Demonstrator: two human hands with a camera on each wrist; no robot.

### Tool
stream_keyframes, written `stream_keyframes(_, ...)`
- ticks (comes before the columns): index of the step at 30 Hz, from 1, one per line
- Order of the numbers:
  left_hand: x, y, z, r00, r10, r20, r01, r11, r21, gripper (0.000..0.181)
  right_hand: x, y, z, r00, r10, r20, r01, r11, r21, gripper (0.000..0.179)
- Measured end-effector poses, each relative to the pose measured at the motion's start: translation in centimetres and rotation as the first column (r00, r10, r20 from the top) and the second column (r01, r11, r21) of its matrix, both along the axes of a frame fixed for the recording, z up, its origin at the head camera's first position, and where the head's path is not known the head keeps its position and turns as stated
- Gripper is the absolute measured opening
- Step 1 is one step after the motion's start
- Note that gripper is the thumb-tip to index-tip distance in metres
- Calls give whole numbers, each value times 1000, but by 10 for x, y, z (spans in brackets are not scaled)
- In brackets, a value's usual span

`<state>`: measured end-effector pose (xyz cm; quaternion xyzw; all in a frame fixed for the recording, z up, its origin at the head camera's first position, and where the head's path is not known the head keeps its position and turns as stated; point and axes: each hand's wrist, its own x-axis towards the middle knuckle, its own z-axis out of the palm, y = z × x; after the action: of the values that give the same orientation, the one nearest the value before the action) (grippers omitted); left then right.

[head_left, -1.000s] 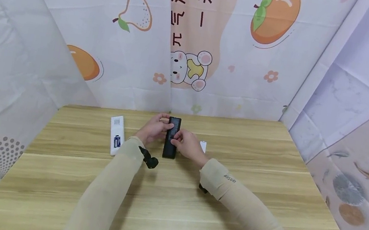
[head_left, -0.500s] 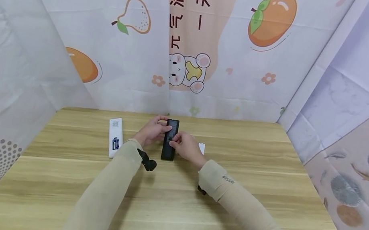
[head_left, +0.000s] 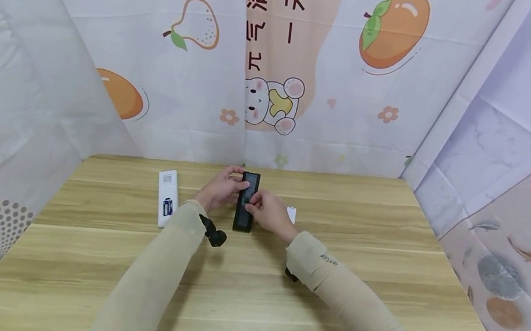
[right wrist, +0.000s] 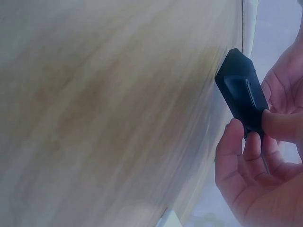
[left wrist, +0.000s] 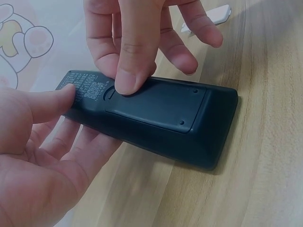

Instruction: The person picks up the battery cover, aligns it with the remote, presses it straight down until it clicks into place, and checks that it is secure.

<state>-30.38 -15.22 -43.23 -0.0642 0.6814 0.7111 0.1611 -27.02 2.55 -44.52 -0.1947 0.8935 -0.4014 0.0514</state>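
A black remote control (head_left: 244, 217) is held back side up, its battery cover (left wrist: 156, 105) lying flush in the back. My left hand (head_left: 222, 188) grips the far end, thumb on the printed label (left wrist: 87, 87) and fingers beneath. The thumb of my right hand (head_left: 270, 211) presses on the latch end of the cover, and its index finger is bent at the remote's side edge. The other right fingers spread loosely beyond that edge, as the right wrist view (right wrist: 255, 179) also shows at the hand. The cover's lower end carries two small feet.
Left of the hands lies a white remote control (head_left: 167, 187), back up, with blue batteries (head_left: 168, 206) showing in its uncovered compartment. A small white piece (head_left: 291, 214) like a battery cover lies behind my right hand. A printed cloth (head_left: 330, 159) hangs along the wooden table's (head_left: 242, 302) back edge.
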Motion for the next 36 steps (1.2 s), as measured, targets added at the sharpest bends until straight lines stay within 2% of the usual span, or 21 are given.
stream_keyframes(4, 0, 0, 0, 1000, 3, 2, -3, 1000, 14, 42, 0, 1, 0, 1000, -5, 10, 5, 1000, -8, 16)
stream_keyframes(15, 1, -1, -1, 1000, 0, -8, 0, 1000, -19, 47, -3, -1, -2, 999, -27, 41, 28, 1000, -9, 31)
stream_keyframes(22, 1, -2, -4, 1000, 18, -8, -18, 1000, -8, 46, -4, -3, -4, 994, -39, 104, 44, 998, -38, 55)
stream_keyframes(26, 2, -3, -6, 1000, 17, -19, -18, 999, -28, 44, -6, -5, -4, 976, -56, 210, 77, 992, -95, 58)
stream_keyframes(30, 0, -3, -9, 999, 34, -42, -36, 998, -57, 43, -7, -6, -2, 944, -65, 325, 116, 983, -143, 55)
stream_keyframes(36, 0, 1, -8, 995, 72, -69, -73, 997, -24, 45, -10, -4, -1, 915, -46, 401, 145, 964, -222, 53)
